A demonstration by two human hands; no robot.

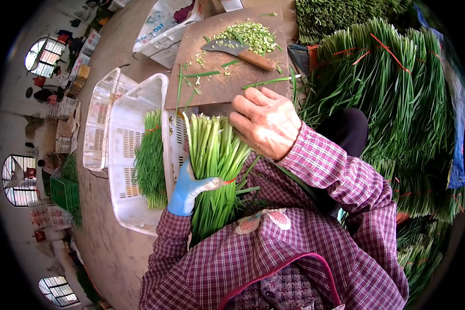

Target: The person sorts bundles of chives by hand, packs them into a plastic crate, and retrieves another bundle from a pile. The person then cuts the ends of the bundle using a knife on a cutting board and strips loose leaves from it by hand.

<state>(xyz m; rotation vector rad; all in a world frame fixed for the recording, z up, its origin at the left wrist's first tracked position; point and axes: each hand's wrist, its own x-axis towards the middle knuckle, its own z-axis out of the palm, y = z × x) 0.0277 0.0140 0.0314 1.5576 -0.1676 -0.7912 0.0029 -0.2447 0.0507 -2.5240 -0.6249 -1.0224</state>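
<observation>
1 garlic-chive bundle | axis ran toward cutting board | left hand gripped it | right hand curled beside stalk ends, hold unclear

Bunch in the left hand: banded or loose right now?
Banded, it seems: a red band crosses the green bunch beside the thumb of the gloved left hand. The band's far side is hidden.

Right fingers loosely curled
</observation>
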